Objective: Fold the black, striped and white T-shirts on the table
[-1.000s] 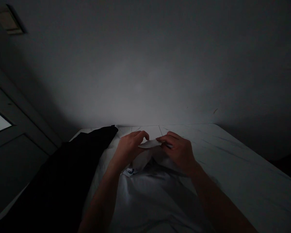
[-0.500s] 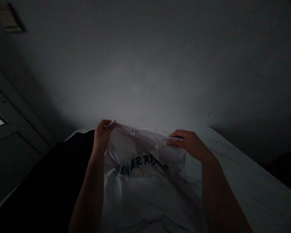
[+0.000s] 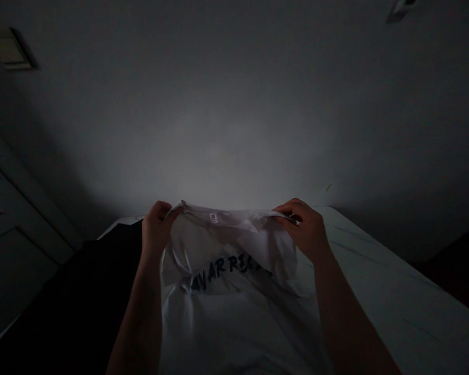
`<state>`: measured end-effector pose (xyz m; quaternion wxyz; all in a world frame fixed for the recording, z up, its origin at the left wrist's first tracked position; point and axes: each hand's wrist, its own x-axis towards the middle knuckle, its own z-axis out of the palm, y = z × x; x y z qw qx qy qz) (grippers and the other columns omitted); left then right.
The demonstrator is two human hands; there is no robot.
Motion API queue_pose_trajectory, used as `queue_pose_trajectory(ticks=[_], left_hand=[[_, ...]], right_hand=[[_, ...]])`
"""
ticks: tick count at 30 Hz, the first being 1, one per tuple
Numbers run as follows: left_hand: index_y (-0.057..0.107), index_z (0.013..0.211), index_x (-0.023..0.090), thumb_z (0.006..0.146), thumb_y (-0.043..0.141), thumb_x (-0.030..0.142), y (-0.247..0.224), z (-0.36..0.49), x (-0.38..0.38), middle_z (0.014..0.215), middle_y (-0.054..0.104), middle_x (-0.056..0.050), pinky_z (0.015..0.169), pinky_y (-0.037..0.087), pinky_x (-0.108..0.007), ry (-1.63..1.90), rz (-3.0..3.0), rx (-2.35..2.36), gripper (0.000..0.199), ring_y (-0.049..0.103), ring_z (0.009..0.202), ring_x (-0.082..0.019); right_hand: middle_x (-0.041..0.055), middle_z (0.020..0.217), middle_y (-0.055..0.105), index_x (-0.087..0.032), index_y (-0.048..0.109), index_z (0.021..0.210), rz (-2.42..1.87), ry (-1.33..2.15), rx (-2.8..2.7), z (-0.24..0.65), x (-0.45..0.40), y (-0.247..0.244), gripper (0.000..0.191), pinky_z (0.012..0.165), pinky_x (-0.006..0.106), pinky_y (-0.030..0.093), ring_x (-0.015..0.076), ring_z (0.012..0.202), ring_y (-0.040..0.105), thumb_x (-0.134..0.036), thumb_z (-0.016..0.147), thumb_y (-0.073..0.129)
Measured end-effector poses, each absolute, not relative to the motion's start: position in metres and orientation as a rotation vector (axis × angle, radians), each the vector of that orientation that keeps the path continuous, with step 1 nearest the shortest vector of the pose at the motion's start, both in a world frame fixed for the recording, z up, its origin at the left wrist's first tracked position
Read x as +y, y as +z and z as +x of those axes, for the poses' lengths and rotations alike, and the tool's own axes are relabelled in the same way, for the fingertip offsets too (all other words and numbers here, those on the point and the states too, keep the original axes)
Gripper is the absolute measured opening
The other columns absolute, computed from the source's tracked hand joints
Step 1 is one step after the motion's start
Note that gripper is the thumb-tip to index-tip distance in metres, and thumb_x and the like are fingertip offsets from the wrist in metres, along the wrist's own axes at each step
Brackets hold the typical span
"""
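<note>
A white shirt point(image 3: 234, 317) with dark lettering across it hangs between my hands, its upper edge raised and its lower part stretching toward me. My left hand point(image 3: 158, 226) is closed on the shirt's upper left edge, at the shoulder. On the other side, my right hand point(image 3: 303, 226) pinches the upper right edge between thumb and fingers. A small tag point(image 3: 213, 217) shows inside the neckline between the two hands. The shirt's near end runs out of the frame.
Dark cloth point(image 3: 97, 291) lies left of the shirt on a pale marble-patterned table point(image 3: 367, 276). A wall stands behind the table, with a switch-like plate point(image 3: 11, 49) at upper left. A door point(image 3: 19, 234) is at the left.
My right hand has risen slightly and moved left, and the neckline is now more level and straighter. My left hand has shifted a little left and down. The camera view has tilted slightly.
</note>
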<state>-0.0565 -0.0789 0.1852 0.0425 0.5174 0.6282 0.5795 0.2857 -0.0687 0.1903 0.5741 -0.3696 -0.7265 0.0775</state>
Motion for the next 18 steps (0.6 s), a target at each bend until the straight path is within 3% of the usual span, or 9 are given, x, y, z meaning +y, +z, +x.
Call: queue_pose_trajectory(ticks=[4,9,14,18], left_hand=[[0.048,0.063,0.021,0.077,0.064,0.054,0.174,-0.062,-0.074,0.057,0.042,0.006,0.055,0.030,-0.023,1.598,1.826,1.930,0.039,0.040,0.056,-0.011],[0.059,0.070,0.020,0.078,0.059,0.046,0.182,-0.079,-0.043,0.069,0.061,0.000,0.065,0.039,-0.025,1.153,2.113,1.671,0.026,0.053,0.066,-0.015],[0.061,0.072,0.020,0.080,0.059,0.033,0.272,-0.084,-0.009,0.073,0.064,-0.002,0.067,0.038,-0.026,1.161,2.284,1.856,0.015,0.055,0.069,-0.016],[0.063,0.089,0.021,0.089,0.055,0.031,0.368,-0.063,-0.003,0.093,0.067,-0.008,0.070,0.037,-0.029,1.750,2.158,2.063,0.013,0.058,0.083,-0.021]], right_hand=[[-0.0002,0.064,0.061,-0.022,0.066,0.075,-1.012,0.298,-1.686,0.298,-0.047,0.181,0.032,0.055,0.027,0.043,0.0159,0.058,0.055,-0.053,0.081,0.066],[0.0020,0.066,0.066,-0.021,0.066,0.069,-1.069,0.357,-1.993,0.325,0.004,0.209,0.050,0.062,0.029,0.043,0.0181,0.063,0.058,-0.070,0.077,0.060],[0.0026,0.068,0.067,-0.022,0.069,0.078,-1.089,0.115,-2.162,0.337,0.049,0.300,0.045,0.065,0.031,0.042,0.0187,0.065,0.059,-0.065,0.081,0.056],[0.0056,0.081,0.068,-0.023,0.067,0.091,-1.000,-0.277,-1.829,0.327,0.058,0.380,0.036,0.069,0.032,0.042,0.0206,0.075,0.061,-0.053,0.092,0.047]])
